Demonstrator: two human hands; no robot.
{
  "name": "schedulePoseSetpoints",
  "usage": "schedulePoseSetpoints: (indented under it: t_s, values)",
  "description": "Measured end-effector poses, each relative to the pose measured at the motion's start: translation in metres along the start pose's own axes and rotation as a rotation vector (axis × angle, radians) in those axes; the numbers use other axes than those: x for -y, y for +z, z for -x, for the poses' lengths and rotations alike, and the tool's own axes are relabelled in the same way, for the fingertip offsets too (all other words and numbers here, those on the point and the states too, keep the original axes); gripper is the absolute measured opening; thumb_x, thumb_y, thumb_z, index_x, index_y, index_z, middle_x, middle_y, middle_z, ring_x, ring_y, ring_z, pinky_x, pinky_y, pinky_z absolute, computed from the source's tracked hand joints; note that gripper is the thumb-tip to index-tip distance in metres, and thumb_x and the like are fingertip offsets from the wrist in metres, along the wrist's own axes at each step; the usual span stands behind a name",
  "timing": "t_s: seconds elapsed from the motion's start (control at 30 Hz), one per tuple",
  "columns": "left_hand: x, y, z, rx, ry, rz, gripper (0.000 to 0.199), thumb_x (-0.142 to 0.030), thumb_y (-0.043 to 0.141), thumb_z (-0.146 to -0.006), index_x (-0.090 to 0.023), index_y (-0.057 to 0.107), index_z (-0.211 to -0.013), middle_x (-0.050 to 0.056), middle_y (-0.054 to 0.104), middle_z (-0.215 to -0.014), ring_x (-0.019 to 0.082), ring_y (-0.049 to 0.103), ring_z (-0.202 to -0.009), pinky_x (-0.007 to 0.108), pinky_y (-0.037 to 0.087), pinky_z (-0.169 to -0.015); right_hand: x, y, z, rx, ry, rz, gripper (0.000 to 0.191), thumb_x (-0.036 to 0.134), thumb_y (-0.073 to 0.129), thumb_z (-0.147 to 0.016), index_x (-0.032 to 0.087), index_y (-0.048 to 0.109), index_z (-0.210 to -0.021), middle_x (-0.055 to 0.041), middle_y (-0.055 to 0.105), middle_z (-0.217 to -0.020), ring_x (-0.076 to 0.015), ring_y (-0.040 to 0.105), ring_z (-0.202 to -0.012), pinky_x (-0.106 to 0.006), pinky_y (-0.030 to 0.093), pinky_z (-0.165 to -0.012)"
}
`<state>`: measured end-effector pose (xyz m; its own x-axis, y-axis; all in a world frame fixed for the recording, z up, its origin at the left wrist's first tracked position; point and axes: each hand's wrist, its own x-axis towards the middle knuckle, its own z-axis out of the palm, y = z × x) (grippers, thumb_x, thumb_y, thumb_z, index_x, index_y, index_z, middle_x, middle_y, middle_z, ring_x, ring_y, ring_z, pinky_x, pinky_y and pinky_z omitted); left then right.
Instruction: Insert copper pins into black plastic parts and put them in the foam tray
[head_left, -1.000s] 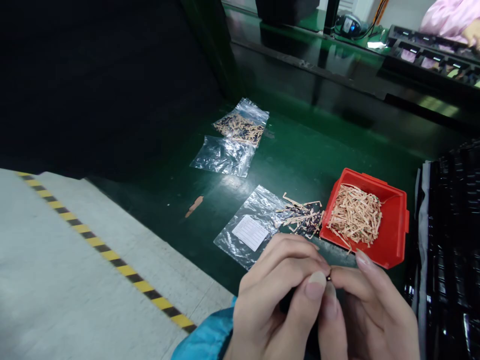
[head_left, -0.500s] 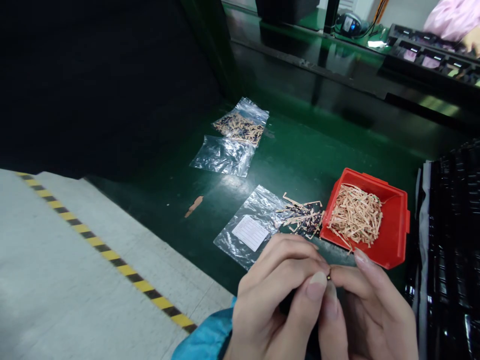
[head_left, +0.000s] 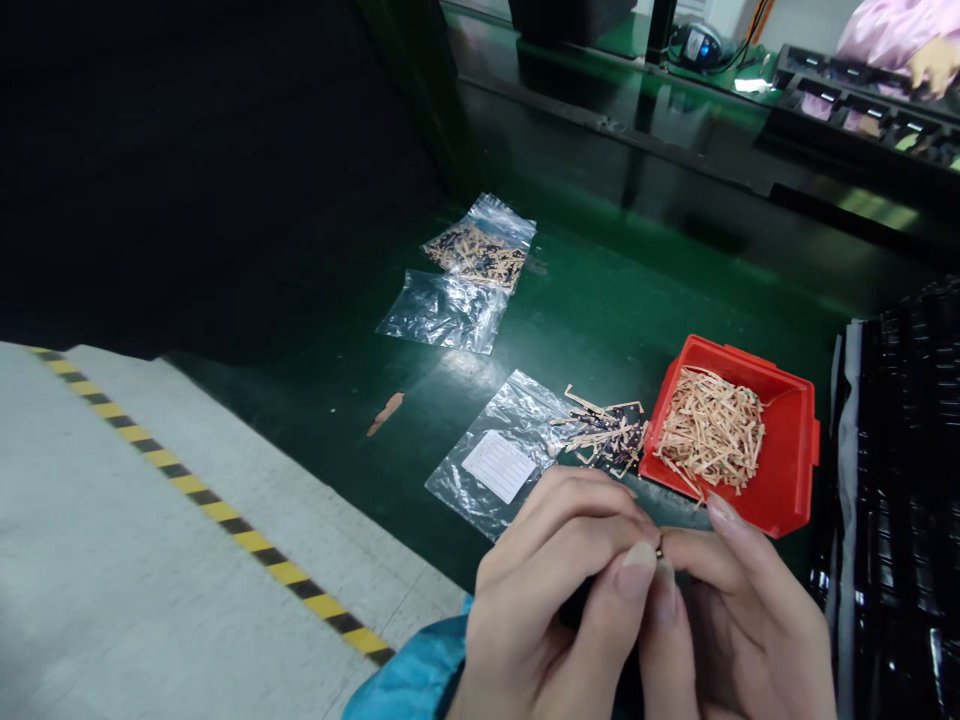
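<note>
My left hand [head_left: 559, 590] and my right hand [head_left: 746, 605] meet at the bottom of the view, closed, with thumbs and forefingers pinched together. Between the fingertips shows a tiny dark bit with a gold glint [head_left: 659, 553]; the fingers hide the rest of it. Just beyond lies a loose pile of thin tan and black strips [head_left: 611, 435], partly on a clear plastic bag [head_left: 480, 510] with a white printed label [head_left: 499, 466]. To the right of that pile, a red bin [head_left: 787, 450] holds a heap of tan paper-like strips [head_left: 712, 425].
Farther back on the green tabletop [head_left: 600, 310] lie a filled zip bag [head_left: 484, 250], a flat clear bag [head_left: 446, 312] and a brown scrap [head_left: 386, 413]. Stacked black trays [head_left: 911, 450] stand at right. Behind a dark ledge, another person's hand [head_left: 934, 68] is over a black tray [head_left: 862, 100].
My hands stay pinched together in nearly the same place, with a slight shift of the fingertips. The other person's hand at the top right has come farther into view.
</note>
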<state>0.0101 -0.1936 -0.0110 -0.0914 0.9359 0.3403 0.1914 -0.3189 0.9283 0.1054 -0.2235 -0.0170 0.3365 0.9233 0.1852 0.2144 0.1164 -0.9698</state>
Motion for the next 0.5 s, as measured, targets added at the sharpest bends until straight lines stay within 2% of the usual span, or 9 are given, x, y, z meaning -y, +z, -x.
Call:
schedulePoseSetpoints:
  t_s: [0.2,0.3,0.37,0.4,0.5]
  values:
    - [-0.001,-0.002,-0.006,0.023,-0.07,0.051,0.014,-0.006,0.07,-0.094,-0.018,0.077,-0.094,0.004,0.078,-0.088,0.016,0.074,-0.087,0.026,0.063,-0.08,-0.01,-0.009,-0.005,0.004,-0.077,0.122,0.064,0.008,0.063,-0.098,0.038,0.054,-0.153,0.005,0.08,-0.098,-0.0102,0.08,-0.088,-0.019,0.065,-0.087]
    - [0.0,-0.005,-0.009,0.042,-0.085,0.042,0.012,-0.006,0.072,-0.093,-0.017,0.078,-0.092,0.004,0.079,-0.087,0.015,0.075,-0.085,0.024,0.063,-0.078,-0.02,-0.02,-0.011,0.157,-0.229,0.162,0.077,0.005,0.067,-0.094,0.035,0.045,-0.161,0.0034,0.082,-0.098,-0.0123,0.082,-0.087,-0.021,0.067,-0.087]
    - [0.001,-0.007,-0.01,0.041,-0.094,0.033,0.013,-0.007,0.07,-0.095,-0.017,0.077,-0.091,0.003,0.078,-0.085,0.014,0.075,-0.082,0.023,0.063,-0.077,-0.023,-0.024,-0.013,0.229,-0.281,0.148,0.083,0.003,0.069,-0.092,0.034,0.042,-0.164,0.0039,0.083,-0.099,-0.0122,0.082,-0.086,-0.021,0.068,-0.087]
    - [0.001,-0.007,-0.01,0.037,-0.102,0.03,0.013,-0.008,0.069,-0.096,-0.017,0.077,-0.09,0.003,0.078,-0.084,0.014,0.075,-0.082,0.023,0.063,-0.077,-0.023,-0.023,-0.013,0.215,-0.265,0.138,0.082,0.003,0.068,-0.092,0.034,0.042,-0.163,0.0047,0.082,-0.098,-0.0116,0.082,-0.087,-0.021,0.067,-0.088]
    - [0.001,-0.006,-0.011,0.018,-0.133,0.034,0.015,-0.01,0.066,-0.098,-0.018,0.075,-0.089,0.002,0.077,-0.084,0.013,0.074,-0.081,0.021,0.062,-0.076,-0.015,-0.014,-0.007,0.064,-0.155,0.115,0.072,0.005,0.064,-0.095,0.036,0.049,-0.158,0.0068,0.081,-0.096,-0.009,0.079,-0.087,-0.02,0.065,-0.092]
